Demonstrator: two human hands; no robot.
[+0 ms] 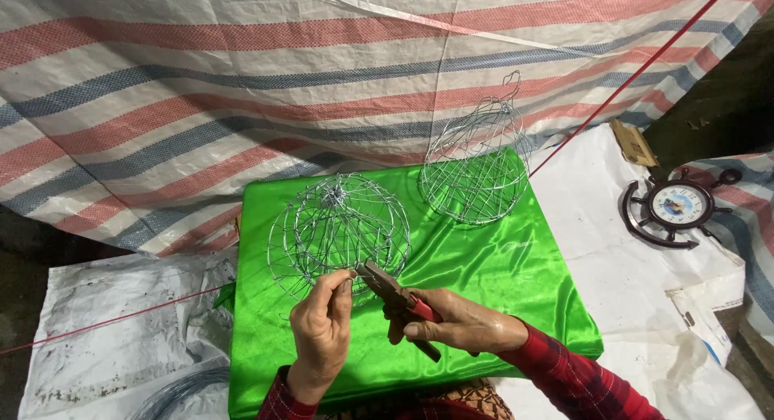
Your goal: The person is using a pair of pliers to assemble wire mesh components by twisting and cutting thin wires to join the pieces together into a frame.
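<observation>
A round wire frame (339, 226) rests on shiny green cloth (500, 267). My left hand (321, 327) pinches the frame's near rim between thumb and fingers. My right hand (459, 322) grips red-handled pliers (395, 295), whose jaws touch the same rim right beside my left fingertips. A second, bell-shaped wire frame (477, 166) with a hook on top stands upright at the cloth's far right.
A striped tarp (201, 89) hangs behind. White sacking (121, 339) covers the ground left and right. A ship-wheel clock (676, 206) lies at right. A coil of wire (181, 392) sits bottom left. A red string (629, 81) runs diagonally.
</observation>
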